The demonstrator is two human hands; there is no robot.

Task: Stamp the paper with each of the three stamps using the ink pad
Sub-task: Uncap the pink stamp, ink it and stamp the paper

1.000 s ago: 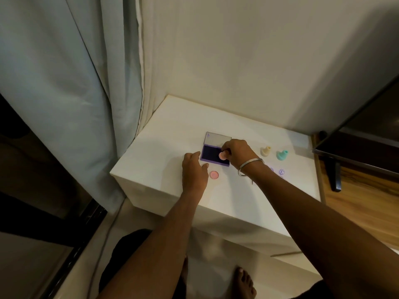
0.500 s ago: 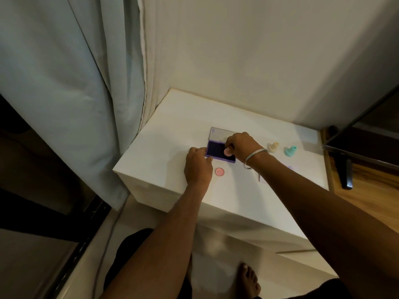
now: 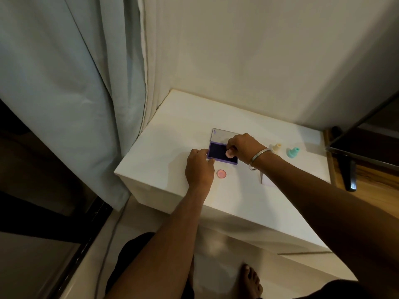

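Two hands work at the ink pad (image 3: 220, 153), which sits open near the middle of the white surface (image 3: 172, 130), its clear lid (image 3: 222, 137) folded back at twelve o'clock. The right hand (image 3: 244, 147) has its grip clenched on a pink stamp (image 3: 229, 153), set down on the dark ink. The left hand (image 3: 199, 167) touches the pad's nine o'clock edge; whether it grasps, I cannot tell. At three o'clock stand a cream stamp (image 3: 277, 147) and a teal stamp (image 3: 292, 152). A pink cap (image 3: 221, 173) lies at six o'clock.

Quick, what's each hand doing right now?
Left hand: fingers steadying the ink pad at its edge.
Right hand: closed on the pink stamp, over the pad.
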